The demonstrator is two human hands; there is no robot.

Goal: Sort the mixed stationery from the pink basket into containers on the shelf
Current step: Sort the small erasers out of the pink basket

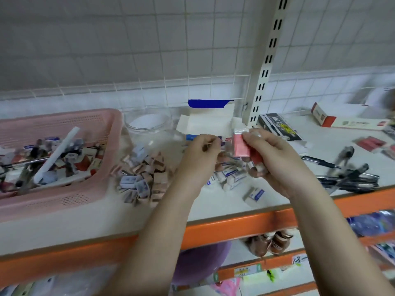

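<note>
The pink basket (70, 201) sits at the left of the shelf, full of mixed erasers, pens and a white tube. My right hand (275, 163) grips a pink wrapped eraser (240, 145) and several small items below it, above the shelf centre. My left hand (198, 152) is just left of it, fingers curled; what it pinches is too blurred to tell. A clear round jar (149, 122) stands behind them, next to an open white box (205, 124). Piles of small erasers (143, 176) lie on the shelf.
White-and-blue erasers (233, 174) lie under my hands, one apart (255, 194). Black pens (350, 178) are heaped at the right, with a black pen box (277, 127) and a red-white box (327, 119) behind. An upright slotted post (265, 67) rises at the back. The shelf's orange edge (235, 227) runs in front.
</note>
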